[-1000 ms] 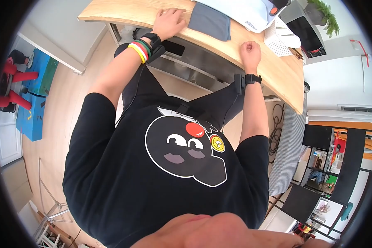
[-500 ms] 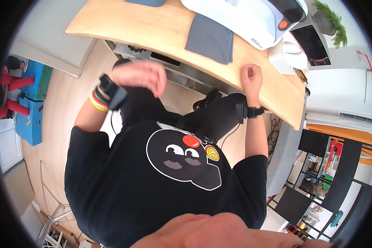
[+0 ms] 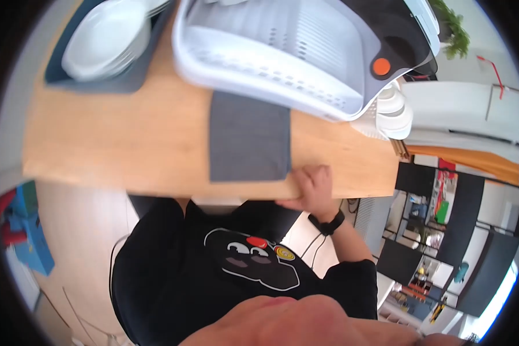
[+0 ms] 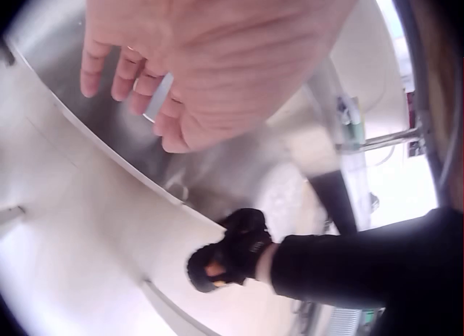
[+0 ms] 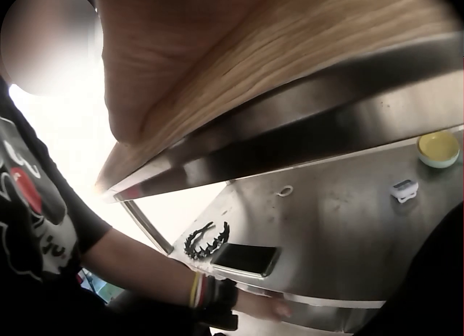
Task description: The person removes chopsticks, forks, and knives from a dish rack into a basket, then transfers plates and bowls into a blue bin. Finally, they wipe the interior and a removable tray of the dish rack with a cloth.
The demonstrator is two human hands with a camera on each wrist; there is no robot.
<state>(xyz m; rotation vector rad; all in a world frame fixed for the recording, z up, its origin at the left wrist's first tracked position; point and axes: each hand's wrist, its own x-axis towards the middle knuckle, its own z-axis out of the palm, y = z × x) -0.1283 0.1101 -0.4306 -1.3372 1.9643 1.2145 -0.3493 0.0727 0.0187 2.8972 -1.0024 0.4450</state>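
Note:
My right hand (image 3: pixel 314 189) rests on the front edge of the wooden table (image 3: pixel 121 138), fingers loosely bent and thumb pointing left along the edge. Its fingertips lie right by the corner of a folded dark grey cloth (image 3: pixel 249 138). The tabletop hides my left hand in the head view. In the left wrist view the left hand (image 4: pixel 203 68) shows relaxed fingers and a palm with nothing gripped, in front of a metal shelf (image 4: pixel 145 147). Seen from the right wrist, that hand is low by the shelf's edge, near a dark flat phone-like slab (image 5: pixel 246 259).
A white dish rack (image 3: pixel 259 75) stands behind the cloth. At the back left, a blue-grey bin (image 3: pixel 138 78) holds white bowls (image 3: pixel 101 37). White dishes (image 3: pixel 395 112) stand at the right. The under-shelf bears a black toothed hairband (image 5: pixel 206 242), a small white device (image 5: pixel 404 191) and a yellow bowl (image 5: pixel 438 147).
My left hand has left the tabletop, passed over my lap and gone under the table. The right hand stays on the table, its fingers looser. The head view now takes in more tabletop.

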